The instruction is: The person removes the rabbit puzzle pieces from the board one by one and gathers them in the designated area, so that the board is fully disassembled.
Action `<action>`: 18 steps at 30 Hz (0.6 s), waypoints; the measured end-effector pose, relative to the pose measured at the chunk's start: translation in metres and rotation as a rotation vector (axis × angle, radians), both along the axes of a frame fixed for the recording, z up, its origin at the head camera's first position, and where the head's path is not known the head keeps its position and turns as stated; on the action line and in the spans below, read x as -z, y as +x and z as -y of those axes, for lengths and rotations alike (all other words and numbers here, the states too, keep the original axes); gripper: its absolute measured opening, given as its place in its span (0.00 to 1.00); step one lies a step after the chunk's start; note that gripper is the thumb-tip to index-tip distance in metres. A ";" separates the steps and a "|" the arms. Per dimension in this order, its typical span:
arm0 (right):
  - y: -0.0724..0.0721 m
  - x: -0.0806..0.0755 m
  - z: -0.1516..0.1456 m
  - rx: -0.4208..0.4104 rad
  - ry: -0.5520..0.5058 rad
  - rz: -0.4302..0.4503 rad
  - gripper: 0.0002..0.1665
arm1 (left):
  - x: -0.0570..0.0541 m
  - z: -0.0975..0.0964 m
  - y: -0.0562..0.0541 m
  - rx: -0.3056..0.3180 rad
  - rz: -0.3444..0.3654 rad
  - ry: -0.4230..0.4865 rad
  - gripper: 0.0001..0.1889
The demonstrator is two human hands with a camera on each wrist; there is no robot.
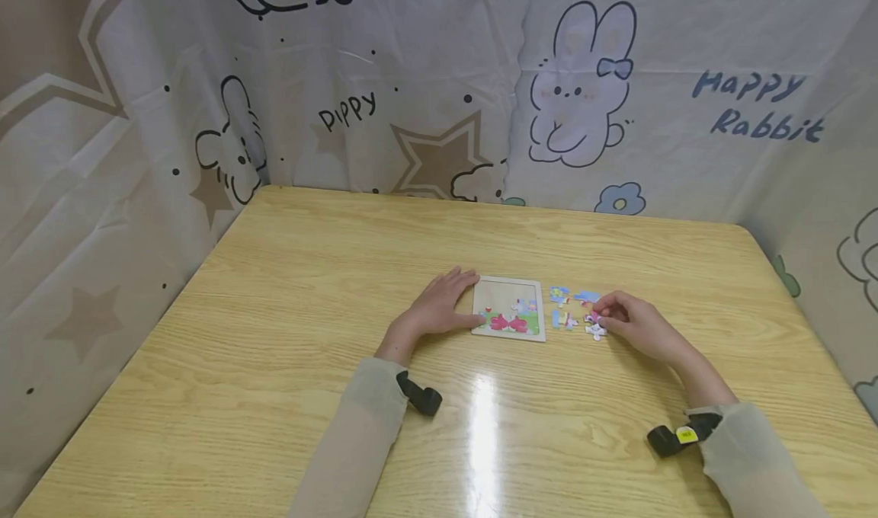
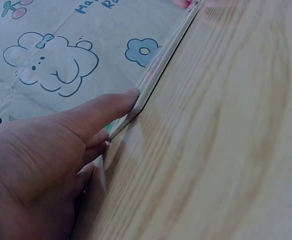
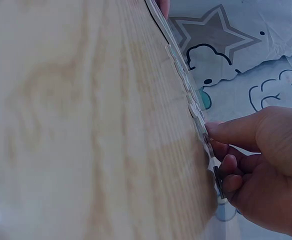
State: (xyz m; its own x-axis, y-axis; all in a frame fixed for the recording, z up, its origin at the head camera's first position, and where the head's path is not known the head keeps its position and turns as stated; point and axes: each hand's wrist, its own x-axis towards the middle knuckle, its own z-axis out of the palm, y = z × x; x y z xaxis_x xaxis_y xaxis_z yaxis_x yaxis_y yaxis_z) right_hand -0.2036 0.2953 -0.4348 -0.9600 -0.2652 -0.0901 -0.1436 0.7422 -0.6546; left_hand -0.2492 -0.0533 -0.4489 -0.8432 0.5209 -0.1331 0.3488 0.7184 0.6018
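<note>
A square wooden puzzle tray (image 1: 509, 338) lies on the table, its lower part filled with pink, green and white picture pieces. At its left side rests my left hand (image 1: 439, 305), fingers extended near the upper corner and thumb on the lower left rim. In the left wrist view the thumb (image 2: 111, 107) presses the tray's edge. My right hand (image 1: 638, 324) pinches a pink-and-white puzzle piece (image 1: 594, 318) right of the tray, partly covered by the fingers. Another white piece (image 1: 595, 332) lies just below it. In the right wrist view the fingers (image 3: 236, 132) are curled low against the pieces.
Loose puzzle pieces lie between tray and right hand: one with a yellow flower (image 1: 559, 293), a blue one (image 1: 585, 297) and a blue-and-yellow one (image 1: 564, 319). The wooden table (image 1: 274, 426) meets a printed cloth (image 1: 411, 61) at the back and sides. Black wrist cameras sit on both wrists.
</note>
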 end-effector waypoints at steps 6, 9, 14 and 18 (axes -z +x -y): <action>-0.001 0.000 0.000 -0.001 0.013 -0.021 0.12 | 0.000 0.000 0.001 0.006 -0.002 0.007 0.43; -0.002 0.000 -0.001 0.022 0.030 -0.065 0.12 | 0.000 0.000 0.001 0.006 -0.005 0.008 0.43; -0.003 -0.003 0.001 0.041 0.045 -0.127 0.13 | 0.000 0.000 0.000 0.002 -0.005 -0.002 0.43; -0.006 -0.004 0.008 0.005 0.011 -0.135 0.13 | 0.000 0.001 0.000 0.000 -0.002 0.001 0.43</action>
State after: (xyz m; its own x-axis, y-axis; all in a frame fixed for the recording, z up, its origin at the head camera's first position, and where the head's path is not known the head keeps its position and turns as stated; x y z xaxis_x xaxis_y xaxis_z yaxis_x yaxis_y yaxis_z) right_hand -0.2095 0.2873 -0.4309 -0.9648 -0.2605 0.0368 -0.2262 0.7499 -0.6217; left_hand -0.2490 -0.0541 -0.4487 -0.8432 0.5214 -0.1308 0.3502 0.7174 0.6022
